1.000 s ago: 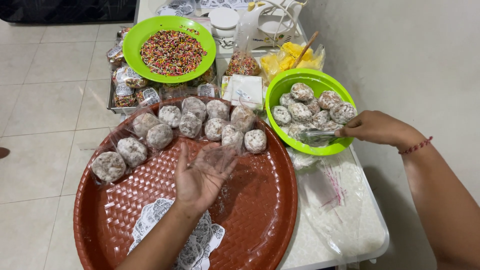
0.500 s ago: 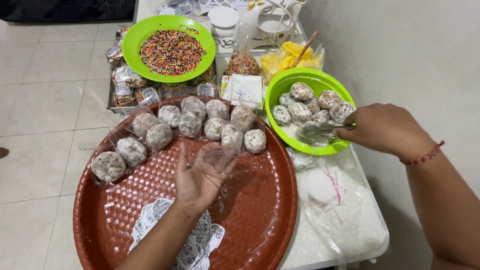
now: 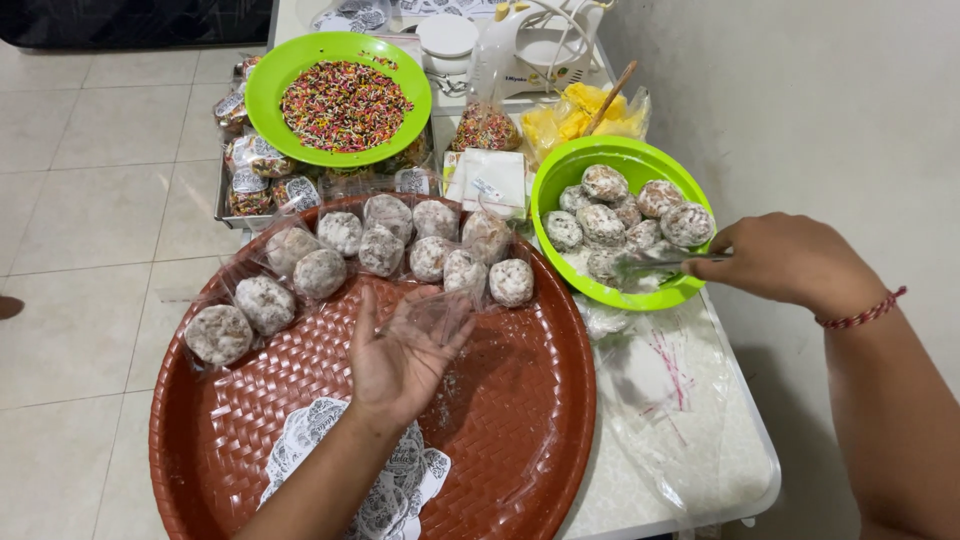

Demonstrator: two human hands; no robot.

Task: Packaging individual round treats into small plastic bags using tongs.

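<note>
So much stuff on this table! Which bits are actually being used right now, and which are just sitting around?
In use:
left hand holding a clear bag
right hand with tongs
green bowl of sugared balls
woven tray of wrapped balls

Lying about:
sprinkles plate
hand mixer
yellow bags
stickers

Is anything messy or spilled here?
A little. White powdery crumbs are scattered on the round brown woven tray near the open left hand. Nothing is tipped over; the powdered balls sit inside the green plastic bowl.
</note>
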